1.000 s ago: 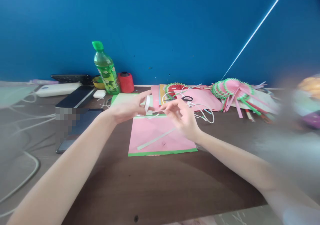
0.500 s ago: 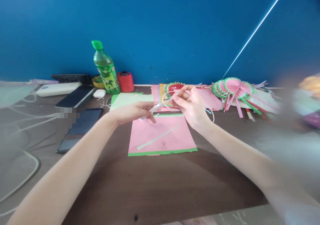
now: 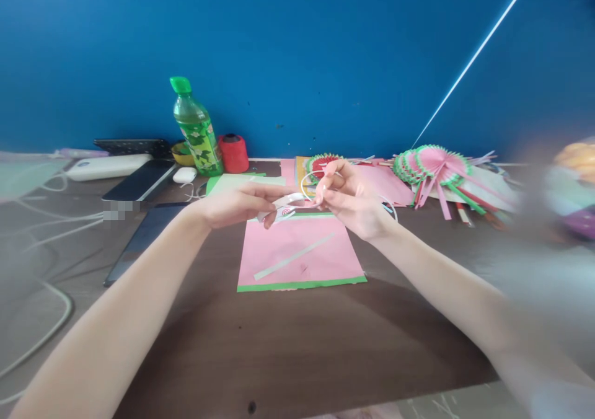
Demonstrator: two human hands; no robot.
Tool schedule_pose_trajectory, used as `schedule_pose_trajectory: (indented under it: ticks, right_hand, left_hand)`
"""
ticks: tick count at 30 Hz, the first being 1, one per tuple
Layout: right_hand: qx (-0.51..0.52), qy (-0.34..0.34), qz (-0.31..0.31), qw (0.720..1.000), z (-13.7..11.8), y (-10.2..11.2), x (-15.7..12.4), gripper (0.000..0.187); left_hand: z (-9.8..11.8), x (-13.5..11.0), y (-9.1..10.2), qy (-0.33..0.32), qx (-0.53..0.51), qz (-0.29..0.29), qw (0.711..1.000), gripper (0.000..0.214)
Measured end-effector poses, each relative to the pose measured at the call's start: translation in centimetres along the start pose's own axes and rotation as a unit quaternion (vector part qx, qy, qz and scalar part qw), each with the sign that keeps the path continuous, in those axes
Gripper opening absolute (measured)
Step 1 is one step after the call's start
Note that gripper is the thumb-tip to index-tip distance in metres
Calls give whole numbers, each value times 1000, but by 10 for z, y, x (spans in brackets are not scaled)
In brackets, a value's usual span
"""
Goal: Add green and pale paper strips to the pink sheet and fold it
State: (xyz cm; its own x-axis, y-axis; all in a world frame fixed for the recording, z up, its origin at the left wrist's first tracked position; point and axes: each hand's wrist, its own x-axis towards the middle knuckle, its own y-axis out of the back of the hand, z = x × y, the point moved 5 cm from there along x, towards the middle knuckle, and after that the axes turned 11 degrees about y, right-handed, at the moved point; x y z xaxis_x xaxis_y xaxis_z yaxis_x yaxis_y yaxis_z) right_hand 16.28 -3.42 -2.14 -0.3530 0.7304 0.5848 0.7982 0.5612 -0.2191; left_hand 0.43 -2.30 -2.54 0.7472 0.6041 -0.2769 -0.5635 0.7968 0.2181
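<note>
My left hand [image 3: 239, 205] is closed on a narrow white band [image 3: 294, 198] that bends between my two hands. A small red spiral mark [image 3: 285, 212] shows near its lower side; what exactly the band is I cannot make out. My right hand [image 3: 348, 199] pinches the band's other end with thumb and fingers. A thin white loop curves behind the right hand and comes out by the wrist. Below both hands lies a pink sheet [image 3: 279, 239] on a green one, with a pale paper strip [image 3: 292, 258] slanting across it.
Pleated paper rosettes [image 3: 441, 165] with ribbons lie at the right. At back left stand a green bottle [image 3: 199, 140] and a red thread spool [image 3: 233, 154]. Phones [image 3: 139, 180], an earbud case [image 3: 185, 175] and white cables [image 3: 60, 295] cover the left. A blue wall rises behind.
My right hand has turned and lowered slightly, its fingers nearer the left hand. The white band now bends more, and its red spiral mark shows. The sheets stay in place.
</note>
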Motion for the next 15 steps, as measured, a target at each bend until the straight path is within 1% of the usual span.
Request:
schedule_pose_trajectory:
  ticks: [3,5,10,13,15]
  right_hand:
    - [20,-15,-82,996,0,-5,-1,24]
    - [26,-26,-115,993,0,-7,-2,23]
    - [35,-44,-145,988,3,-8,-3,19]
    - [40,-60,-150,986,5,-9,-5,21]
    - [51,-63,-158,984,4,-10,-6,22]
  left_hand:
    - [0,-3,-2,13,21,-11,1000,53]
    - [-1,-3,-1,19,39,-4,999,55]
    - [-1,-2,0,27,113,33,993,56]
    - [-2,-1,4,33,152,68,986,54]
    - [-4,-3,12,44,172,108,978,54]
